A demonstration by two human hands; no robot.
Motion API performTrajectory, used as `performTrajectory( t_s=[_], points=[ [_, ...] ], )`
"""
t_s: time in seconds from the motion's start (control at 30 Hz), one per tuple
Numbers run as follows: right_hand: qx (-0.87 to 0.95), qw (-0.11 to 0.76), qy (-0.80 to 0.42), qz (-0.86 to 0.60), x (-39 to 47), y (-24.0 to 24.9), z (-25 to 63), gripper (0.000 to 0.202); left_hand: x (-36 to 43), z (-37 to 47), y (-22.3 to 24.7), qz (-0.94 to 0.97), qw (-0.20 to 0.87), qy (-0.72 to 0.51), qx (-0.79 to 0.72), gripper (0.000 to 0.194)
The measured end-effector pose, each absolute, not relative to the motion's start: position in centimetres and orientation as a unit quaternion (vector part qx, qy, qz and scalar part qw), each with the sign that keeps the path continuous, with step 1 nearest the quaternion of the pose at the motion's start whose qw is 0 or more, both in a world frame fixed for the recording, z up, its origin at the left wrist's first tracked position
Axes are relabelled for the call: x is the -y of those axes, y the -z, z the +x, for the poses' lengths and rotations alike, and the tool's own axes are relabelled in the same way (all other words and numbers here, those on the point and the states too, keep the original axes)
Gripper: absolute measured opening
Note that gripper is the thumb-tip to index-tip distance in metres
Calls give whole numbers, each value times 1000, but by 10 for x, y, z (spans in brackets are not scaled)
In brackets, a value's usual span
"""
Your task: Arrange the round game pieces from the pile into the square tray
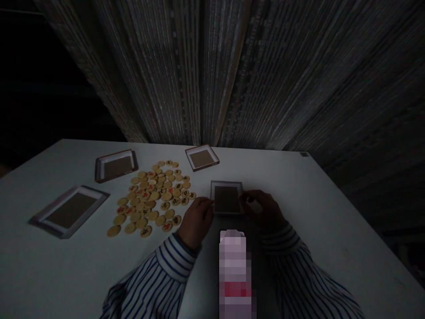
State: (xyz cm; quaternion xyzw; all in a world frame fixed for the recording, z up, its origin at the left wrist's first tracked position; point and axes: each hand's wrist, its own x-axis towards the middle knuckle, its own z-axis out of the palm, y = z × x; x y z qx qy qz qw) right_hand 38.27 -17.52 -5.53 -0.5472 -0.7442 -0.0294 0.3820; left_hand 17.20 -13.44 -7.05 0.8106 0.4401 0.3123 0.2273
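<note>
A small shallow rectangular box [227, 199] with a pale rim and brown bottom sits on the white table in front of me. My left hand [195, 221] is closed, its curled fingertips at the box's left edge. At the right edge, my right hand [264, 210] pinches the rim between thumb and forefinger. No pieces show inside this box. Left of my left hand, round wooden Chinese chess pieces [151, 195] lie in a loose, partly overlapping heap, some showing red or black characters and others blank.
Three more shallow boxes stand around the heap: one at the back [202, 158], one at the back left [117, 166] and a larger one at the left [71, 212]. A pixelated upright patch [235, 274] covers the near table. Striped curtain [212, 66] hangs behind the table [332, 230].
</note>
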Motion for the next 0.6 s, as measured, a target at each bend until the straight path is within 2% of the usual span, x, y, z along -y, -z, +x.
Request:
performTrajectory(
  t_s=[0.6],
  points=[
    [760, 329, 13, -561, 175, 55, 386, 16, 134, 169, 71, 812, 222, -306, -445, 25]
  ],
)
